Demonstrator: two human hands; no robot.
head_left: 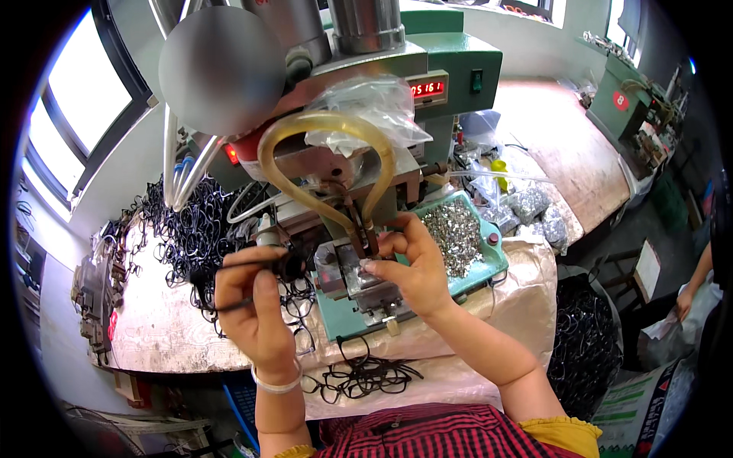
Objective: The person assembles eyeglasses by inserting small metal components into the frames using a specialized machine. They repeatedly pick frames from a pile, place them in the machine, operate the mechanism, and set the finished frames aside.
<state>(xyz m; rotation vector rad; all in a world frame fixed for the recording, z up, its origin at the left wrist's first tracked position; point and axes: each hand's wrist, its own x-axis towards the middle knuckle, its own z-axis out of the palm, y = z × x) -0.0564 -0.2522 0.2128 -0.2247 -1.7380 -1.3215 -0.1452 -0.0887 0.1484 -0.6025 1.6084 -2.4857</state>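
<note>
I see the left hand [258,313] pinching a black glasses frame [292,266] at its fingertips. The right hand [421,276] bunches thumb and fingers beside the tool tip [372,242]; what they pinch, I cannot tell. A descending tip could nip them; a loose left pinch could knock the frame against the fixture [363,285] rightward.

Torso: red-and-black checked fabric garment [435,433], patterned in small, close squares. Right arm: yellow fabric sleeve [566,437], its hem gathered into a ruffled edge near the elbow. Left arm: matching yellow sleeve edge [296,452], of which I can see only a narrow strip from where I stand. Left wrist: slim white ring-shaped band [276,388], material not determinable. Left hand [263,313] and right hand [418,271]: bare, as are both forearms up to the sleeve hems.
</note>
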